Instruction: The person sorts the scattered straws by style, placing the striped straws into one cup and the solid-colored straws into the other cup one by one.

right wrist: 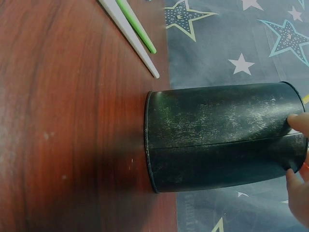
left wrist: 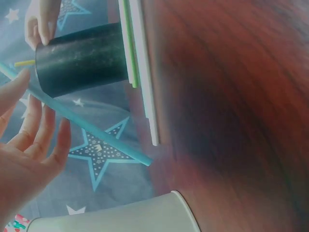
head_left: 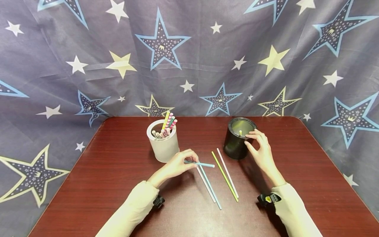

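Observation:
My left hand (head_left: 182,163) pinches a light blue straw (head_left: 207,165) between thumb and fingers, above the table. The straw slants across the left wrist view, its free end pointing away from the hand. My right hand (head_left: 261,149) holds the black cup (head_left: 235,146) near its rim, with fingertips against the side in the right wrist view. The cup stands upright, and a yellow straw (head_left: 240,132) shows inside it. Below the left hand lie another blue straw (head_left: 211,187) and a pale straw (head_left: 206,185); a green straw (head_left: 225,177) and a pink straw (head_left: 228,174) lie further right.
A white cup (head_left: 164,149) stands at the back left, holding several patterned straws and a yellow one. The reddish-brown table (head_left: 112,171) ends at a grey curtain (head_left: 195,42) printed with stars. Each wrist wears a small black camera.

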`<state>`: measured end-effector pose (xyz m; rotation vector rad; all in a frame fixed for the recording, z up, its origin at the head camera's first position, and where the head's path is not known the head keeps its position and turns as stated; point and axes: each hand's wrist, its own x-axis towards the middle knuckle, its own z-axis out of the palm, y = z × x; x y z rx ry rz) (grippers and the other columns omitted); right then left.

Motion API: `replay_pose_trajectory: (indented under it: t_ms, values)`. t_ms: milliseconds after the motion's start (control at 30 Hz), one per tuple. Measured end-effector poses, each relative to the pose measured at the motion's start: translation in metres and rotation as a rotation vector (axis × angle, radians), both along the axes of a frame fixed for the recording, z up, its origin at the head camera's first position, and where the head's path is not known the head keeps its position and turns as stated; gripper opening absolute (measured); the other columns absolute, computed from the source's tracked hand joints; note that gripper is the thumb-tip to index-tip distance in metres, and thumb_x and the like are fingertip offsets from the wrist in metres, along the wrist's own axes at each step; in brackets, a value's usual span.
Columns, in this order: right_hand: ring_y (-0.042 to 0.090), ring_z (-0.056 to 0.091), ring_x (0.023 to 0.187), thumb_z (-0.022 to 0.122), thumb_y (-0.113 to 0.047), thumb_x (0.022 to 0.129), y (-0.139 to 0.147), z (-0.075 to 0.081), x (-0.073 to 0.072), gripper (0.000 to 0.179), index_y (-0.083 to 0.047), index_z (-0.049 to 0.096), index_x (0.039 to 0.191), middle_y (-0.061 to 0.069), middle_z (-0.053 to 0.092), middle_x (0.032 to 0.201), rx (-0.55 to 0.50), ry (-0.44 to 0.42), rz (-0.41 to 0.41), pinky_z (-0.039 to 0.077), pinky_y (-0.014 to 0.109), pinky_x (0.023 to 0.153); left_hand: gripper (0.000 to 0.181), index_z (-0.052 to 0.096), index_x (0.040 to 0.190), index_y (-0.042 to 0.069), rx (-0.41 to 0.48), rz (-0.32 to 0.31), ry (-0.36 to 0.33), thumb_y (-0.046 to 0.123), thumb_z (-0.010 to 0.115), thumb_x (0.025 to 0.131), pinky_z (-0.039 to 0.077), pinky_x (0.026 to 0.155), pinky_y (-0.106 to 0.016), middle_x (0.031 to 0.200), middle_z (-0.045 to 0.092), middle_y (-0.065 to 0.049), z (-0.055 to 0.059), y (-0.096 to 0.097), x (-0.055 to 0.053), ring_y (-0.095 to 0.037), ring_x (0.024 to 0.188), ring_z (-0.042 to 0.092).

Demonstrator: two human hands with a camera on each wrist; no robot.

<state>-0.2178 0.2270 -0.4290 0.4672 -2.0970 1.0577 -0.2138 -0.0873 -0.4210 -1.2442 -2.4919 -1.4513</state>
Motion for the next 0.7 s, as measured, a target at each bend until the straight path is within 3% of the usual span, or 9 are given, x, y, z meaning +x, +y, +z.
replay_pose_trajectory:
  t_ms: [167, 467, 600, 700]
  values:
    - [0.036, 0.041, 0.114, 0.067, 0.011, 0.069, 0.001, 0.0, 0.0, 0.028, 0.003, 0.062, 0.095, 0.019, 0.054, 0.105, 0.003, 0.0, -0.003, 0.028, 0.034, 0.098, 0.011, 0.059, 0.081, 0.008, 0.053, 0.043, -0.005, 0.004, 0.067, 0.075, 0.046, 0.071, -0.038, 0.082, 0.059, -0.005, 0.006, 0.005, -0.002, -0.022, 0.075, 0.055]
    - [0.036, 0.041, 0.114, 0.067, 0.011, 0.069, 0.0, -0.001, 0.0, 0.028, 0.003, 0.062, 0.095, 0.019, 0.054, 0.104, -0.003, 0.006, -0.001, 0.028, 0.035, 0.098, 0.011, 0.058, 0.084, 0.011, 0.108, 0.126, -0.052, 0.009, 0.067, 0.077, 0.046, 0.069, -0.031, 0.08, 0.059, 0.002, 0.017, 0.015, -0.005, -0.011, 0.077, 0.056]
    - [0.036, 0.041, 0.114, 0.067, 0.011, 0.068, 0.0, -0.001, -0.001, 0.028, 0.003, 0.062, 0.095, 0.019, 0.054, 0.104, -0.003, 0.011, -0.003, 0.028, 0.035, 0.098, 0.011, 0.058, 0.085, 0.009, 0.141, 0.145, -0.088, 0.007, 0.066, 0.078, 0.046, 0.072, -0.033, 0.079, 0.06, -0.001, 0.024, 0.02, -0.005, -0.017, 0.08, 0.057]
    - [0.036, 0.041, 0.114, 0.067, 0.011, 0.068, 0.0, -0.002, -0.001, 0.028, 0.003, 0.062, 0.095, 0.019, 0.054, 0.104, -0.002, 0.012, -0.005, 0.028, 0.035, 0.098, 0.011, 0.057, 0.086, 0.005, 0.183, 0.14, -0.115, 0.002, 0.065, 0.078, 0.046, 0.073, -0.033, 0.08, 0.06, -0.007, 0.036, 0.024, 0.0, -0.02, 0.08, 0.058]
